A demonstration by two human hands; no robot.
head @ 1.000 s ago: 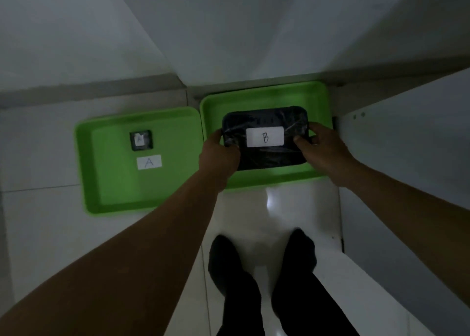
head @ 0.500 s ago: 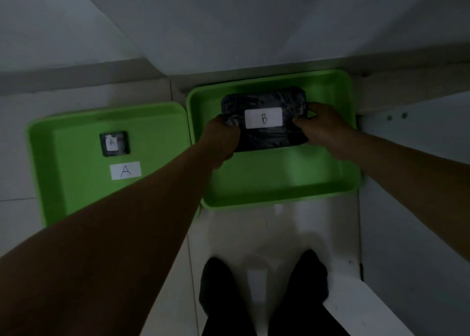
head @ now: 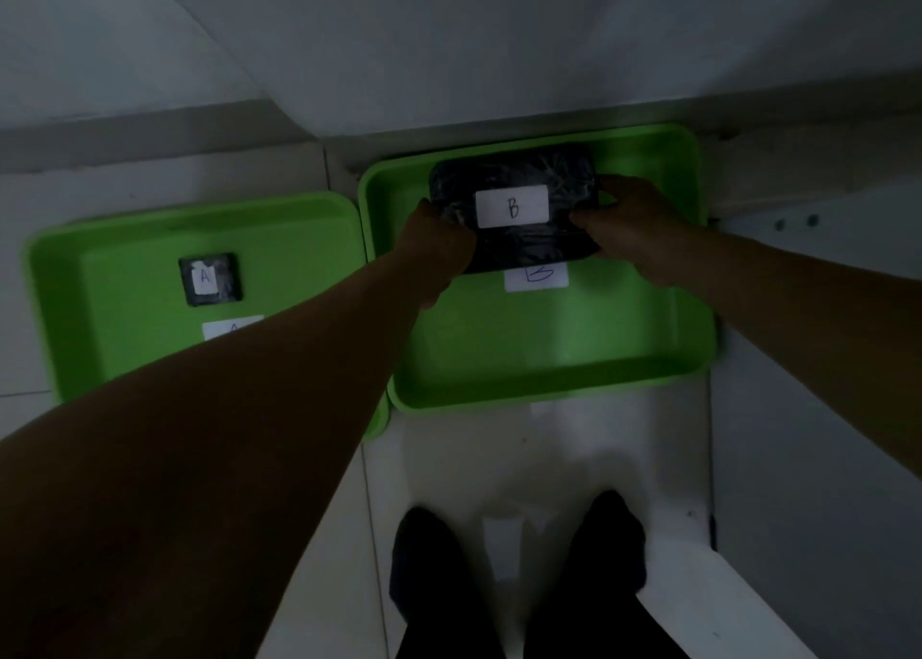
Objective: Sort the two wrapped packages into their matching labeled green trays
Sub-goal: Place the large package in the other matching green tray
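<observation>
Two green trays lie side by side on the white floor. Over the far half of the right tray [head: 549, 359] sits a large black wrapped package [head: 514, 179] with a white "B" label. My left hand [head: 439, 249] grips its left end and my right hand [head: 633, 224] grips its right end. The tray's own "B" label [head: 536, 277] shows just below the package. A small black wrapped package [head: 210, 279] marked "A" lies in the left tray [head: 110, 319]. My left forearm partly covers that tray's "A" label [head: 229, 328].
Both trays sit against the base of a white wall [head: 449, 60]. A white panel [head: 823, 409] runs along the right side. My two dark-socked feet [head: 519, 558] stand on the floor just in front of the right tray.
Both hands have carried the B package farther toward the back of the right tray, which uncovers the tray's B label. The camera has moved closer and lower.
</observation>
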